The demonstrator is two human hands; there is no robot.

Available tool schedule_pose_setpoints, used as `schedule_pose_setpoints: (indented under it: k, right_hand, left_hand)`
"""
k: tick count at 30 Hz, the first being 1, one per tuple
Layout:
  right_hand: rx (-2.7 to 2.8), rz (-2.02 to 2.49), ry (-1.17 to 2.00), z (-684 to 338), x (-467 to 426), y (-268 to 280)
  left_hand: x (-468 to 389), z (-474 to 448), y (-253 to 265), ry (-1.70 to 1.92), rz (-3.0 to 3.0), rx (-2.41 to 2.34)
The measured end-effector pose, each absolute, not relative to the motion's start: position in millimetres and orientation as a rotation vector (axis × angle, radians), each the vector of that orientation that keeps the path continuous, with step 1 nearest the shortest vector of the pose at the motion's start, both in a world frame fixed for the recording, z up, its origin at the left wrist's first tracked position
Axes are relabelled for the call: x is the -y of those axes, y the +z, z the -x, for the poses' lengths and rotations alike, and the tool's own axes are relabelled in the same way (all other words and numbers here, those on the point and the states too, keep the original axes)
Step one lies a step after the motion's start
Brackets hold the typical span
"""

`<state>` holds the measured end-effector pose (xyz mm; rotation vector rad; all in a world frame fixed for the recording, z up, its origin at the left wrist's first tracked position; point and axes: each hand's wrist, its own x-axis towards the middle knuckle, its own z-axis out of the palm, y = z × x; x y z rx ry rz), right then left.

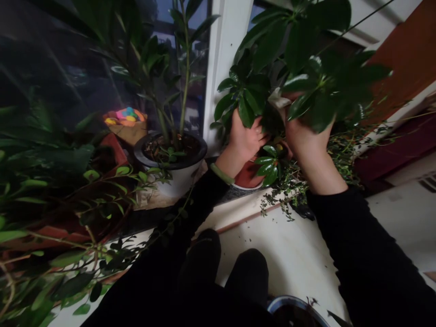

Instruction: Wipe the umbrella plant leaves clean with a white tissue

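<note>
A glossy umbrella plant (252,97) with broad dark leaves grows from a terracotta-coloured pot (248,175) by the window. My left hand (247,136), with a green bangle (222,174) at the wrist, reaches into its foliage. Its fingers are curled, and leaves hide what they grip, if anything. Beside it, my right hand (303,131) is raised among the leaves, closed on a crumpled white cloth (279,100). Large leaves cover most of the right fingers. Below and between the hands, a small leaf cluster (269,164) hangs over the pot's rim.
On the left stand a white pot (173,179) with a tall plant and a container (129,129) of colourful pieces. Trailing vines (119,181) spread at the lower left. Another small-leaved plant (344,150) trails on the right. A blue-rimmed pot (289,299) is near my feet.
</note>
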<state>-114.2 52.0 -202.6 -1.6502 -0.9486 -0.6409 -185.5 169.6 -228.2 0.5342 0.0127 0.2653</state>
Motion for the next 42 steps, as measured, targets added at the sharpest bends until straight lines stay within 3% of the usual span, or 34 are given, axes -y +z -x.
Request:
schedule_pose_setpoints:
  k: [3,9,16,22,27,33,37,42]
  right_hand:
    - [1.077,1.902,-0.864,115.0,-52.9,-203.3]
    - [1.233,1.860,-0.704,117.9,-59.6,-210.5]
    - [1.134,2.103,-1.066,106.0,-32.5,-224.9]
    - [1.347,2.056,-1.005,117.1,-21.5,-241.8]
    - [1.316,1.866,-0.777,120.5,-8.8,-228.9]
    - [1.180,2.012,-1.191,111.8,-17.6,-211.9]
    - [1.263,2.224,-1.166,108.9,-28.0,-224.4]
    - [1.278,2.184,-1.179,117.9,-11.5,-241.4]
  left_hand:
    - [-165.6,189.6,-223.5,0.280,-0.501,-0.016]
    - [-160.0,195.3,-216.0,0.246,-0.420,-0.038]
    - [-165.1,192.7,-221.4,0.232,-0.365,-0.051]
    - [-160.9,199.2,-218.5,0.314,-0.376,0.014]
    - [-160.9,200.8,-218.0,0.292,-0.378,0.012]
    - [-164.5,198.3,-220.6,0.237,-0.401,-0.056]
    - [-163.4,197.7,-220.2,0.252,-0.323,-0.050]
    - [-165.9,195.0,-222.4,0.228,-0.290,-0.081]
